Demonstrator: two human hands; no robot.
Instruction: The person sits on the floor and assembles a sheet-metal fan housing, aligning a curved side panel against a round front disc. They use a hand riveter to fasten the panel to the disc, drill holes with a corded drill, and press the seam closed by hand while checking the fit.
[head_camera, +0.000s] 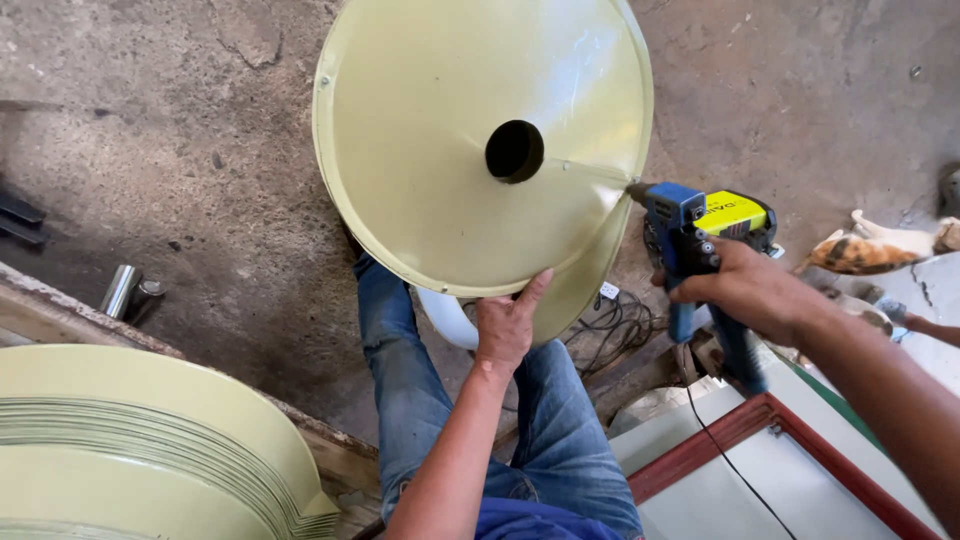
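Observation:
A pale yellow sheet-metal cone (440, 130) with a round hole at its centre stands tilted above my knees. My left hand (507, 322) presses its lower rim, fingers spread against the metal. A blue and yellow power drill (700, 225) is gripped in my right hand (745, 288), its tip touching the cone's overlapping seam at the right edge. A black cord runs down from the drill.
A stack of several similar pale yellow cones (150, 450) lies at lower left on a wooden beam (60, 300). A white panel with a red frame (760, 460) sits at lower right. A cat (880, 250) lies on the concrete floor to the right. A metal cylinder (120, 290) lies at left.

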